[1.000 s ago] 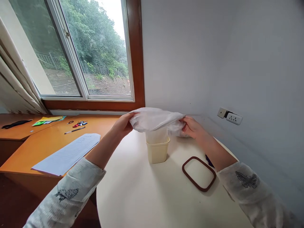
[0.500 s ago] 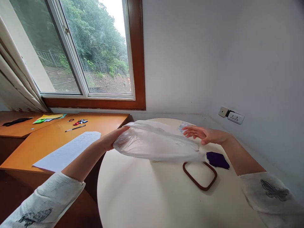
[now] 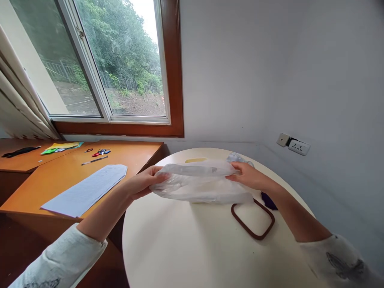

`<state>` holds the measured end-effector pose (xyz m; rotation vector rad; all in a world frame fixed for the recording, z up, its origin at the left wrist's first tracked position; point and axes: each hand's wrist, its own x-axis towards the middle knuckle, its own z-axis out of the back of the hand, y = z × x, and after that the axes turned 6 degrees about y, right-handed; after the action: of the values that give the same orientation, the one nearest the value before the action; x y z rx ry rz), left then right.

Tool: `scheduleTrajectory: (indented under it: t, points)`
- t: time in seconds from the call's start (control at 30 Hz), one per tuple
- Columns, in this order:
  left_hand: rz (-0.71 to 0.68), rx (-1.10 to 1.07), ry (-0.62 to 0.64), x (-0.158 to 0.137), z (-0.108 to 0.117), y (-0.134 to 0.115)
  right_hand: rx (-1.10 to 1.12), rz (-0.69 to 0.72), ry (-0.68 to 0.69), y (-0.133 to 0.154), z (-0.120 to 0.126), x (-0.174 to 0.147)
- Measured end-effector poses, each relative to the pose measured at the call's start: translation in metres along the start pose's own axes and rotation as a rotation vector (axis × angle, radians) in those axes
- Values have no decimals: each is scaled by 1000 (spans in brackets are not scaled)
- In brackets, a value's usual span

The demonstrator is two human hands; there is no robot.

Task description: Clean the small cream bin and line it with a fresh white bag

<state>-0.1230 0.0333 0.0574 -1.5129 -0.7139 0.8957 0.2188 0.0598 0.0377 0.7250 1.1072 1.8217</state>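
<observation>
round white table point(image 3: 180, 248) by window. right hand point(image 3: 249, 176), open half a second back, now grips the plastic bag point(image 3: 201, 186) again; left hand point(image 3: 144, 184) grasps other end, bag stretched low above table, hiding the cream container.

This looks like a home study or small office. A wooden desk point(image 3: 75, 172) beside the window point(image 3: 99, 64) carries papers point(image 3: 87, 188) and pens point(image 3: 94, 161).

Thin translucent white plastic bag point(image 3: 199, 185), crumpled, stretched sideways above the round white table point(image 3: 180, 248). Gripped at both ends. Its lower folds sag toward the tabletop.
</observation>
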Motion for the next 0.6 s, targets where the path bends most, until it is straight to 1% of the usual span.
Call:
scheduleTrajectory:
  t: [0.07,0.1,0.13,0.23,0.3,0.37,0.47,0.6]
  points:
    - [-5,-13,60,-7,4,4,79,-38,107,-7,11,2]
    - [-12,-35,65,-9,4,7,118,-51,126,-10,16,2]
    - [-23,-64,56,-11,4,10,176,-53,113,-14,18,2]
    - [-80,-183,-19,-11,-1,20,364,-45,11,-27,19,4]
    - [-110,-255,-73,-7,-6,29,471,-40,-32,-35,15,6]
    - [-119,-295,-99,-4,-10,37,542,-38,-60,-41,11,9]
    - [-82,-282,-121,1,-12,44,591,-67,-135,-48,8,15]
    - [-50,-216,-201,10,-7,40,585,-123,-274,-53,10,32]
